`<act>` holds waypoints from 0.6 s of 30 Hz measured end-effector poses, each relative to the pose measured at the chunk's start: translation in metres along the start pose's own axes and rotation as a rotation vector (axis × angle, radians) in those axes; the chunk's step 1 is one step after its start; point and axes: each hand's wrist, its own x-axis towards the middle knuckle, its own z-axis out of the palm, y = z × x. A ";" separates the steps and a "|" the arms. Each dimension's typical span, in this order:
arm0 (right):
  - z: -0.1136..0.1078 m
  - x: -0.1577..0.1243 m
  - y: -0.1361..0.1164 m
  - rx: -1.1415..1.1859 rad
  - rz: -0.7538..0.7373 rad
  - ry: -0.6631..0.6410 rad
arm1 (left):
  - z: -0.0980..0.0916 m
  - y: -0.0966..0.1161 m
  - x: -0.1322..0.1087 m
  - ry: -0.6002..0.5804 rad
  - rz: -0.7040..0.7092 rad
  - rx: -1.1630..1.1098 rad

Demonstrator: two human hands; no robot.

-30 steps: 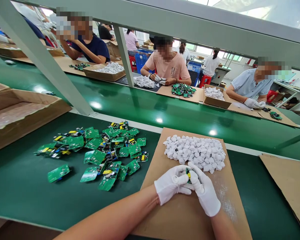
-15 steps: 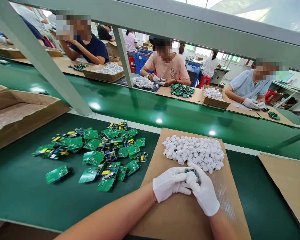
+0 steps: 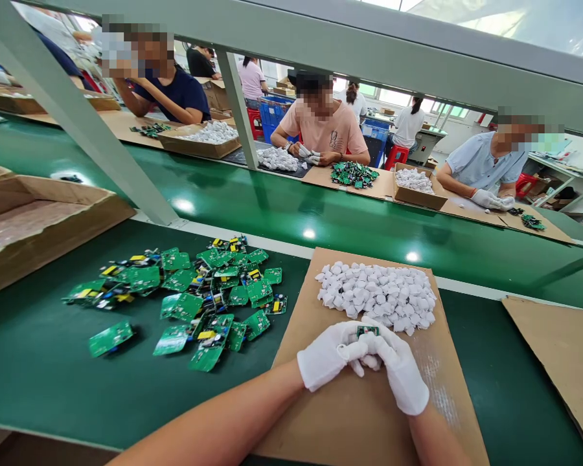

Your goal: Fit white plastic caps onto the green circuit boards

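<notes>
My left hand (image 3: pixel 331 353) and my right hand (image 3: pixel 397 364), both in white gloves, meet over a cardboard sheet (image 3: pixel 311 414). Between them they grip a small green circuit board (image 3: pixel 368 331); only its upper edge shows, the rest being covered by my fingers. Whether a white piece is also in the grip, I cannot tell. Just beyond my fingertips lies a heap of small white pieces (image 3: pixel 376 291). To the left, a loose pile of green circuit boards (image 3: pixel 214 285) with yellow and black components spreads over the dark green table (image 3: pixel 53 382).
A shallow cardboard box (image 3: pixel 53 226) stands at the left, and another cardboard sheet (image 3: pixel 558 349) lies at the right. A slanted metal post (image 3: pixel 78 110) and an overhead beam (image 3: pixel 369 52) cross the view. Several people work beyond the shiny green strip (image 3: pixel 252 207).
My fingers have closed further around the board and moved nearer together. The rounded white shape seen on the board is now hidden or covered. The piles lie as before.
</notes>
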 end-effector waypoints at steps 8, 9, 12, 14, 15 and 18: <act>0.003 0.001 0.002 -0.071 0.012 0.043 | 0.007 0.000 -0.001 0.109 -0.008 0.095; 0.003 0.002 0.002 -0.053 0.013 0.031 | 0.007 0.000 -0.001 0.133 -0.005 0.100; 0.003 0.003 0.004 -0.088 -0.024 0.081 | 0.006 0.000 -0.001 0.115 -0.002 0.089; 0.003 0.004 0.005 -0.123 -0.052 0.124 | 0.004 0.001 -0.001 0.082 -0.020 0.070; 0.004 0.003 0.006 -0.111 -0.056 0.122 | 0.003 0.002 0.000 0.075 -0.030 0.060; 0.005 0.002 0.008 -0.060 -0.047 0.054 | 0.001 0.000 0.001 0.084 -0.026 0.028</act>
